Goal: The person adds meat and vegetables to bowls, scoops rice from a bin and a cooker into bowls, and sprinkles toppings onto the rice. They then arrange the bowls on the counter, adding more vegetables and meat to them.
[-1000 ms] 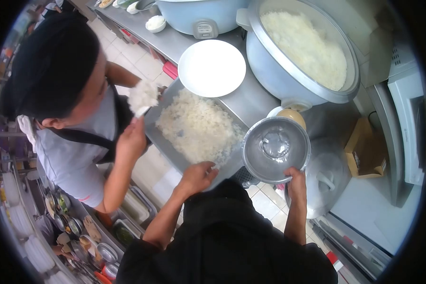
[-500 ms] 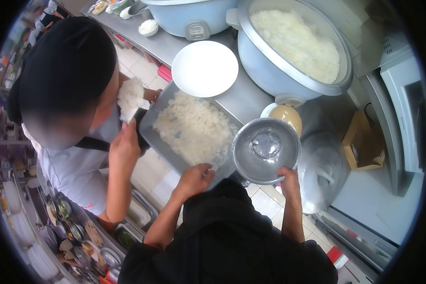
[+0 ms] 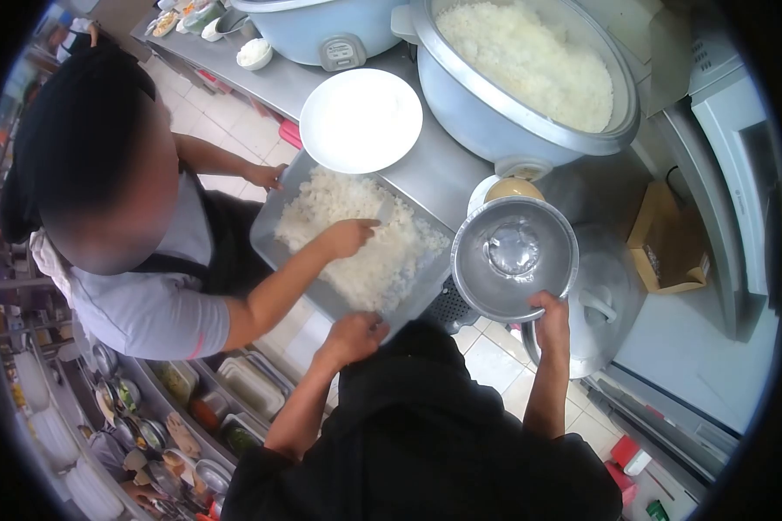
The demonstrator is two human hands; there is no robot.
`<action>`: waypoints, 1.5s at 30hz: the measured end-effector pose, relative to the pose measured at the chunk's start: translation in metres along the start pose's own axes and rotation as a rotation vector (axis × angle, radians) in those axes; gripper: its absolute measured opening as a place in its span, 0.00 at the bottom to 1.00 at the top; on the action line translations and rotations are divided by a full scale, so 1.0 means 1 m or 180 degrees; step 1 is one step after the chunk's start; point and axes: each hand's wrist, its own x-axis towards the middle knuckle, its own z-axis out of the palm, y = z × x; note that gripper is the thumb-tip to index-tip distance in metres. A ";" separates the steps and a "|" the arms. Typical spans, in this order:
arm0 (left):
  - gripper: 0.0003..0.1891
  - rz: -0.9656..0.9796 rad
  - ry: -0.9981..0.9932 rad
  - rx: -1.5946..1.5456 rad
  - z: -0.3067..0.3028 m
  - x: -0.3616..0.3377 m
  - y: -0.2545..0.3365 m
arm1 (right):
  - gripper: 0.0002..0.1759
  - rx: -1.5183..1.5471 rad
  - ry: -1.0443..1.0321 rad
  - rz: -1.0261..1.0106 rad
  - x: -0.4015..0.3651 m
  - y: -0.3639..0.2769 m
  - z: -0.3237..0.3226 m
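Note:
My left hand (image 3: 354, 337) is closed on the near edge of a grey plastic tub (image 3: 408, 302) holding loose cooked rice (image 3: 369, 273). My right hand (image 3: 550, 319) grips the rim of a metal bowl (image 3: 469, 278), with the thumb over its edge. The bowl has a shiny round centre and is held just right of the tub. Across the tub, a co-worker's hand (image 3: 349, 238) reaches over the rice with a pale, thin tool, partly hidden. The co-worker's other hand (image 3: 266, 176) is at the tub's far left corner.
A white plate (image 3: 361, 122) overlaps the tub's far edge. Behind it stand a large blue rice cooker (image 3: 469, 113) full of rice and a second cooker (image 3: 304, 35). At right are a metal lid (image 3: 613, 308) and a cardboard box (image 3: 669, 260). Food pans (image 3: 252, 382) lie lower left.
The co-worker's hand, which held up a clump of rice on a tool left of the tub, is now over the rice inside. My right hand and the bowl have shifted slightly right and down.

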 end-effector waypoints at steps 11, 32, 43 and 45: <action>0.13 0.0397 0.0324 -0.1281 -0.033 0.015 0.032 | 0.23 -0.0260 0.0374 0.0034 -0.008 -0.015 0.004; 0.40 -0.0438 -0.0273 -0.1497 0.003 0.017 0.017 | 0.21 -0.0825 0.0114 0.0348 0.000 -0.014 0.030; 0.40 -0.0205 -0.0126 -0.1406 -0.004 0.022 0.007 | 0.17 -0.0991 -0.0202 0.0089 0.010 0.021 0.024; 0.35 0.0089 -0.0328 -0.2340 -0.003 0.022 0.012 | 0.16 -0.1317 -0.0292 0.0288 0.012 0.038 0.021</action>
